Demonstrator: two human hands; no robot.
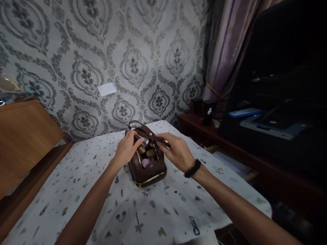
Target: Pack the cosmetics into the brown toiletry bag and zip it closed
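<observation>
A brown leather-like bag (136,173) lies on the patterned cloth in front of me, its gold zipper open. Inside the opening show a pinkish-lilac round item (145,162), dark golden rounded items (150,153) and a shiny silver round piece (145,141). My left hand (125,148) grips the bag's left edge near the top, its thumb reaching in beside the silver piece. On the other side, my right hand (178,151), with a black band at the wrist, pinches the bag's flap between thumb and fingers. Some of the contents are hidden under the flap.
The white printed cloth (138,207) covers the table up to the wallpapered wall. A wooden cabinet (28,132) stands at left. To the right is a dark red shelf (196,126) with a small dark bottle (208,117), beside a purple curtain (226,51).
</observation>
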